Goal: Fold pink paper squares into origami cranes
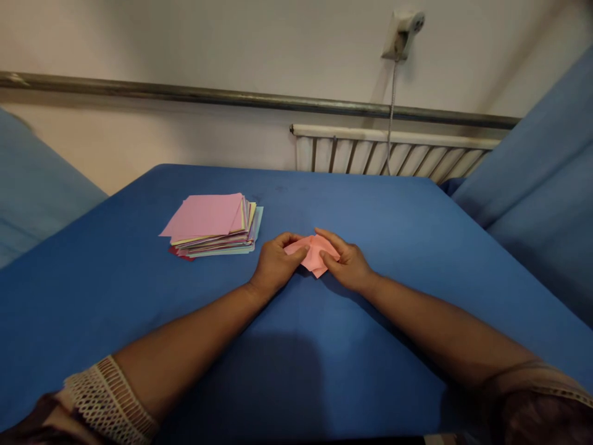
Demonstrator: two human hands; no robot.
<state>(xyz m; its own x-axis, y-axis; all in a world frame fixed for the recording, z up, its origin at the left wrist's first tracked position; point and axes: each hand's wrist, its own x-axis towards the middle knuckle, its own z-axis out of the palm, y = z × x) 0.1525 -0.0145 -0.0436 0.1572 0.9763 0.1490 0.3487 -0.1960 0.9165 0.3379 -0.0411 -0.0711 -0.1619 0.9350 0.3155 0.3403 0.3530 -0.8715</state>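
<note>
Salmon-pink paper (315, 254), already creased, was pinched by left hand (277, 262) and right hand (351, 267). Stacked sheets (206, 215) were seen unfolded.

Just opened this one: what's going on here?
A person is handling a small folded pink paper over a blue surface, pinching one side in the left grip and the other in the right grip, thumbs on the near face. The paper is partly folded; its exact shape is hard to tell. Beyond the left grip lies an uneven stack of coloured sheets, pink on top, which neither grip touches.
</note>
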